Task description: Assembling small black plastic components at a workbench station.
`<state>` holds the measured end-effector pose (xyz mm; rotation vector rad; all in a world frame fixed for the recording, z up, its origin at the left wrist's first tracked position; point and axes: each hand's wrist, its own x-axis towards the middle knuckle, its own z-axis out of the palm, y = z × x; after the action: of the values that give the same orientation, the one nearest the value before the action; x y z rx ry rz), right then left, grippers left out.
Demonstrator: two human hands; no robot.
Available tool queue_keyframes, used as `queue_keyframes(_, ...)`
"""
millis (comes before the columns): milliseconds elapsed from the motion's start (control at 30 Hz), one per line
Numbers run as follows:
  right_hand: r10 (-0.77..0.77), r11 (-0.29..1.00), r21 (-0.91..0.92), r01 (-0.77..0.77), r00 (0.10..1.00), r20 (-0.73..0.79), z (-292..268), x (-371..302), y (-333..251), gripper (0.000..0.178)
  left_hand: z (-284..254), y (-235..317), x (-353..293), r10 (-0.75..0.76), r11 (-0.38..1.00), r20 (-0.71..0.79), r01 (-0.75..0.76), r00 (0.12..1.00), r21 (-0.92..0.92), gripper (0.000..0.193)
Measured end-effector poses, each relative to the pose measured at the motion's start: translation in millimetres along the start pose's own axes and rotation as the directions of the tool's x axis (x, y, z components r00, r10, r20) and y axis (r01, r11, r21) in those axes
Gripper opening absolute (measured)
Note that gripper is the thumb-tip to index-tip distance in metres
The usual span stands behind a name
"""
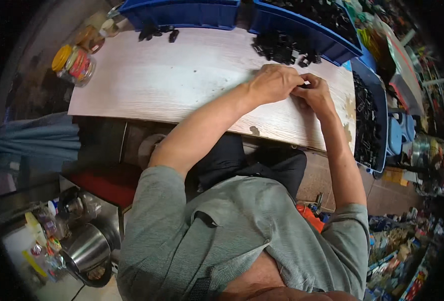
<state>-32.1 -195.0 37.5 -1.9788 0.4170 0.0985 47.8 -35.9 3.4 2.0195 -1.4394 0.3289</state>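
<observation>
Over the right part of the white wood-grain table [146, 75], my two hands meet. My left hand [276, 83] is closed, its fingertips reaching to those of my right hand [314, 92]. Thumb and fingers of the right hand are pinched together. Whatever lies between the fingertips is too small and covered to name. Just beyond the hands is a heap of small black plastic parts [277, 46]. A few more black parts [156, 33] lie at the far left of the table.
Two blue bins [181, 16] stand along the far edge; the right one [302, 31] holds black parts. Another blue bin [381, 125] of black parts is beside the table's right edge. A yellow-lidded jar [76, 66] stands at the left. A steel kettle [87, 247] is lower left.
</observation>
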Motion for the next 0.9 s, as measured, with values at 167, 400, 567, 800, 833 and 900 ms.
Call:
queue_keyframes(167, -0.001, 1.000, 0.011, 0.001, 1.000, -0.001, 0, -4, -2, 0.029, 3, 9, -16, 0.006, 0.999, -0.020, -0.005, 1.000, 0.053, 0.022)
queue_keyframes(400, -0.034, 0.999, 0.011, 0.034, 0.999, 0.000, 2, -2, 5, 0.031, 0, 22, -33, -0.029, 0.978, -0.128, 0.054, 0.991, 0.199, 0.032)
queue_keyframes(567, -0.014, 0.999, 0.038, 0.014, 1.000, -0.009, -1, -7, 7, 0.027, -1, 4, -38, -0.109, 0.983, -0.196, 0.135, 0.974, 0.122, 0.024)
queue_keyframes(800, 0.110, 0.962, 0.256, -0.098, 0.993, -0.035, -34, -18, 17, 0.023, -124, -150, -94, -0.418, 0.513, -0.476, 0.634, 0.774, 0.579, 0.029)
queue_keyframes(833, 0.123, 0.960, 0.258, -0.104, 0.991, -0.058, -47, -15, 25, 0.023, -132, -144, -87, -0.629, 0.453, -0.366, 0.706, 0.686, 0.545, 0.031)
queue_keyframes(900, 0.161, 0.948, 0.313, -0.061, 0.939, -0.305, -70, -11, 31, 0.020, -138, -146, -85, -0.654, 0.462, -0.348, 0.720, 0.671, 0.518, 0.032)
